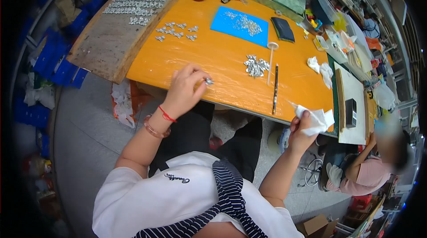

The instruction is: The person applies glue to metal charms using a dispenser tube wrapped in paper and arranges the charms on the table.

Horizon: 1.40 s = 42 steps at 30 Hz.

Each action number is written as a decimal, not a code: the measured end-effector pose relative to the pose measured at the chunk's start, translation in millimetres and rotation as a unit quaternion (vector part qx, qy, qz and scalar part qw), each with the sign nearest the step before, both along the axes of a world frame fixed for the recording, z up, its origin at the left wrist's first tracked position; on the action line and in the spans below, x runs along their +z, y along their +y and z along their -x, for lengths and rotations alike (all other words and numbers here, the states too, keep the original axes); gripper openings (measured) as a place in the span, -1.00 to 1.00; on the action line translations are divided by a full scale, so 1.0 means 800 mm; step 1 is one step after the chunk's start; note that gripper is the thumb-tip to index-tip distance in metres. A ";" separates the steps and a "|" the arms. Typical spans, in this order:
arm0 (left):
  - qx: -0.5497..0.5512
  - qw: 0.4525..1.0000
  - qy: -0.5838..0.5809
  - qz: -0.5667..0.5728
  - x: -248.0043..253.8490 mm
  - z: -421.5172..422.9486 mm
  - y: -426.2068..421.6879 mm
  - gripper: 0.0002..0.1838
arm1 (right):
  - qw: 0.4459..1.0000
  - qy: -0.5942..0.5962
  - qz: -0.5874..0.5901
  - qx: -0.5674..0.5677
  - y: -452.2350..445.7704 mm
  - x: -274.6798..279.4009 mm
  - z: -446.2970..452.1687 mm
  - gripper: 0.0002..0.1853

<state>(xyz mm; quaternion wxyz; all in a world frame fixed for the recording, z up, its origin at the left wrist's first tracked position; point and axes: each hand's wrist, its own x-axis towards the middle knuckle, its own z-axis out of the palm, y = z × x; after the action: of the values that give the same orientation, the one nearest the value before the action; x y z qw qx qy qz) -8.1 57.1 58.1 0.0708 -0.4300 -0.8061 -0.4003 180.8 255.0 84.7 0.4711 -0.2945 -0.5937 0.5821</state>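
My left hand [184, 87] is over the orange table's front edge, its thumb and fingers pinching a small silver metal piece [209, 81]. Off the front edge to the right, my right hand [303, 132] is closed around a thin-tipped tube wrapped in white tissue [318, 121]; its narrow tip points up and left toward the table. A pile of silver pieces [256, 66] lies between the hands, farther back. Several bow-shaped silver pieces [178, 34] sit in loose rows beyond my left hand. Tiny shiny parts [249, 26] are spread on a blue mat [220, 28].
A wooden board [100, 46] at left bears rows of silver pieces [135, 4]. A pencil [275, 89] and a white disc-topped stick [270, 62] lie right of the pile. Crumpled tissues [326, 74] and a dark pouch [283, 29] are at right. Another person [367, 173] sits at right.
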 end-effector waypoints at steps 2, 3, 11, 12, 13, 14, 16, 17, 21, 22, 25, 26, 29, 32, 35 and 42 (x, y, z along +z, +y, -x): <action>0.045 0.998 0.031 0.017 -0.022 0.029 -0.010 -0.87 | 0.991 0.096 0.096 -0.001 0.046 -0.036 0.010 -0.84; 0.067 0.997 0.027 0.028 -0.031 0.040 -0.013 -0.85 | 0.984 0.120 0.131 -0.006 0.067 -0.049 0.012 -0.83; -0.006 0.995 -0.098 0.037 -0.024 0.073 -0.048 -0.66 | 0.923 0.245 0.290 0.054 0.120 -0.089 0.006 -0.79; -0.031 0.991 -0.120 0.041 -0.017 0.073 -0.049 -0.61 | 0.926 0.248 0.279 0.059 0.119 -0.089 0.006 -0.79; -0.033 0.991 -0.124 0.046 -0.015 0.071 -0.048 -0.61 | 0.928 0.250 0.269 0.064 0.119 -0.091 0.006 -0.80; -0.036 0.993 -0.098 0.055 -0.014 0.069 -0.045 -0.56 | 0.933 0.245 0.253 0.077 0.118 -0.093 0.005 -0.81; -0.046 0.994 -0.075 0.066 -0.013 0.061 -0.033 -0.51 | 0.943 0.227 0.234 0.067 0.115 -0.094 0.002 -0.82; -0.029 0.995 -0.056 0.081 -0.010 0.058 -0.027 -0.48 | 0.950 0.216 0.213 0.067 0.111 -0.092 0.006 -0.83; 0.009 0.993 -0.001 0.115 -0.012 0.054 -0.012 -0.42 | 0.960 0.202 0.180 0.078 0.105 -0.092 0.005 -0.83; 0.024 0.993 0.009 0.119 -0.012 0.056 -0.011 -0.43 | 0.960 0.202 0.173 0.086 0.106 -0.094 0.004 -0.83; 0.050 0.984 0.057 0.161 -0.012 0.071 -0.012 -0.44 | 0.959 0.201 0.176 0.094 0.107 -0.096 0.001 -0.84; 0.054 0.984 0.058 0.163 -0.013 0.079 -0.014 -0.44 | 0.958 0.202 0.177 0.098 0.107 -0.096 0.001 -0.84; 0.069 0.976 0.098 0.183 -0.014 0.114 -0.020 -0.44 | 0.959 0.201 0.174 0.100 0.107 -0.095 0.001 -0.84; 0.060 0.981 0.101 0.158 -0.012 0.145 -0.024 -0.48 | 0.962 0.194 0.167 0.098 0.105 -0.094 0.000 -0.84; 0.066 0.978 0.077 0.182 0.001 0.159 -0.022 -0.50 | 0.962 0.196 0.169 0.088 0.103 -0.092 0.000 -0.84; 0.075 0.974 0.134 0.168 0.003 0.174 -0.021 -0.52 | 0.955 0.195 0.203 0.094 0.106 -0.096 -0.004 -0.83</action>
<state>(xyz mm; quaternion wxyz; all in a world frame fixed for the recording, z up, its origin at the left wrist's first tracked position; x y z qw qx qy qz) -147.1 40.3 60.6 0.1353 -0.4236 -0.8750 -0.1912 184.2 340.1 7.7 0.4510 -0.2073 -0.3841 0.7785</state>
